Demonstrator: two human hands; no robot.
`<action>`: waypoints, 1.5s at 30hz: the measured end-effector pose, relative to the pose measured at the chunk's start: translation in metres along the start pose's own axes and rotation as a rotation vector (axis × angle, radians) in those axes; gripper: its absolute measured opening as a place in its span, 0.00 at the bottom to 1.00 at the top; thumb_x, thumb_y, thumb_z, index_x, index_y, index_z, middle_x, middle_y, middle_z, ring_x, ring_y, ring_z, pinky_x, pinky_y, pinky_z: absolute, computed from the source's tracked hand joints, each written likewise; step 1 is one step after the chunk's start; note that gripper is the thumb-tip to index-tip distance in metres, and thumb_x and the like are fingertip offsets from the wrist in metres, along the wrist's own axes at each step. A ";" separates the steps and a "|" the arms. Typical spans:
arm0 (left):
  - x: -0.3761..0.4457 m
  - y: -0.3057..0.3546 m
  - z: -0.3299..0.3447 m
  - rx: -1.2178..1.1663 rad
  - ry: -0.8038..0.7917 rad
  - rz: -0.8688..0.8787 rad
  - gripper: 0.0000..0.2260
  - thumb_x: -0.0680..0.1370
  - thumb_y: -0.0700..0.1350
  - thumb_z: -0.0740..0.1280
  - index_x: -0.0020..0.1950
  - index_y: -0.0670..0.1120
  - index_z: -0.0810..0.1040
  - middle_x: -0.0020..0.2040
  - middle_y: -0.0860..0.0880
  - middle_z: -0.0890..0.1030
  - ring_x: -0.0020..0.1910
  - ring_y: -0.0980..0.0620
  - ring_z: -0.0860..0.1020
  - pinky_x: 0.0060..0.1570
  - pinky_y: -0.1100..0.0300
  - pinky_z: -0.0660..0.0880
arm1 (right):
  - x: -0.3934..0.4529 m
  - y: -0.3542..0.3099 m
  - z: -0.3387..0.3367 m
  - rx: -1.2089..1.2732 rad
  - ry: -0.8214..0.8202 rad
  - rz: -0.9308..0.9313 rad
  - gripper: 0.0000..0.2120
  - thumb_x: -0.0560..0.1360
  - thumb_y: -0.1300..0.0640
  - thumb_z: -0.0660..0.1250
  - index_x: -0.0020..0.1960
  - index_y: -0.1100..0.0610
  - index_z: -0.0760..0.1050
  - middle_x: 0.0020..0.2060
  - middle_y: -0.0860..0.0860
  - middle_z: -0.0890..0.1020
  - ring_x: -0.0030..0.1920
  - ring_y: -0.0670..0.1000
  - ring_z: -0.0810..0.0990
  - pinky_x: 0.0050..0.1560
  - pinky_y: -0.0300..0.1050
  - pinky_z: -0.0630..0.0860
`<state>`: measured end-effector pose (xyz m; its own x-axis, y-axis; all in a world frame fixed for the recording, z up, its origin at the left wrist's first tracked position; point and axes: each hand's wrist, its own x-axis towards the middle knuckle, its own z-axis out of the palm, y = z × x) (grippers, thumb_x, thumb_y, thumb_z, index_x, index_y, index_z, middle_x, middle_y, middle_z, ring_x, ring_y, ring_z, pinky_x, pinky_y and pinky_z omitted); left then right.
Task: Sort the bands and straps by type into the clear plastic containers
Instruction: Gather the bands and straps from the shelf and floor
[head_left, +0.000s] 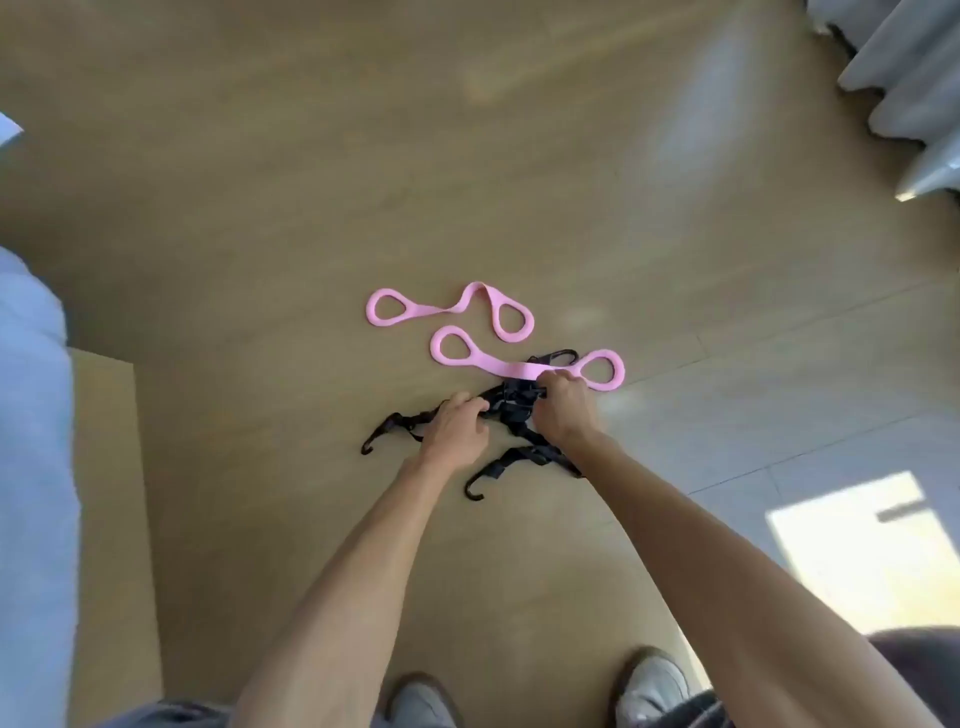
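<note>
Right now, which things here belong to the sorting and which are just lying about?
Job: far pink band; near pink band; black hooked straps, gripped by left hand and right hand.
Lying about: curtain; shoes; cardboard sheet.

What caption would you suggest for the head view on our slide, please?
Both hands, left and right, gather tangled black hooked straps beside two pink bands on the floor.

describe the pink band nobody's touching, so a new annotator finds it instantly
Start at the two hands working the tangle of black hooked straps on the wooden floor. Two pink bands lie just beyond them. The far pink band lies clear of the straps, twisted mid-length; the near pink band overlaps them beside the right hand.
</note>
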<state>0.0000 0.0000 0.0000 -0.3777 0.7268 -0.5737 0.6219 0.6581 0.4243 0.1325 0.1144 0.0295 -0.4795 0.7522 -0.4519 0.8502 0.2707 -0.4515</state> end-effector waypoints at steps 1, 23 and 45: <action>0.008 -0.005 0.006 0.008 -0.062 0.007 0.22 0.80 0.43 0.61 0.74 0.49 0.69 0.77 0.48 0.63 0.76 0.46 0.63 0.67 0.49 0.67 | 0.007 0.004 0.007 0.013 0.034 -0.015 0.18 0.70 0.71 0.57 0.56 0.65 0.78 0.51 0.59 0.80 0.49 0.62 0.77 0.43 0.54 0.77; 0.004 -0.046 0.024 -0.067 0.364 -0.321 0.04 0.74 0.39 0.64 0.45 0.46 0.70 0.40 0.45 0.78 0.46 0.39 0.77 0.48 0.51 0.67 | 0.026 0.031 0.075 -0.237 -0.006 0.004 0.18 0.74 0.65 0.61 0.63 0.57 0.69 0.41 0.56 0.79 0.52 0.61 0.75 0.53 0.54 0.71; -0.129 0.111 -0.256 -0.409 0.545 -0.250 0.07 0.72 0.41 0.66 0.46 0.49 0.82 0.44 0.54 0.84 0.41 0.49 0.81 0.39 0.55 0.78 | -0.082 -0.173 -0.192 0.335 0.134 0.060 0.10 0.76 0.58 0.64 0.37 0.57 0.79 0.26 0.52 0.76 0.32 0.60 0.75 0.28 0.41 0.64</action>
<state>-0.0578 0.0292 0.3002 -0.8295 0.4698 -0.3022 0.2062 0.7604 0.6159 0.0666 0.1210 0.2924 -0.3790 0.8390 -0.3904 0.7472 0.0285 -0.6640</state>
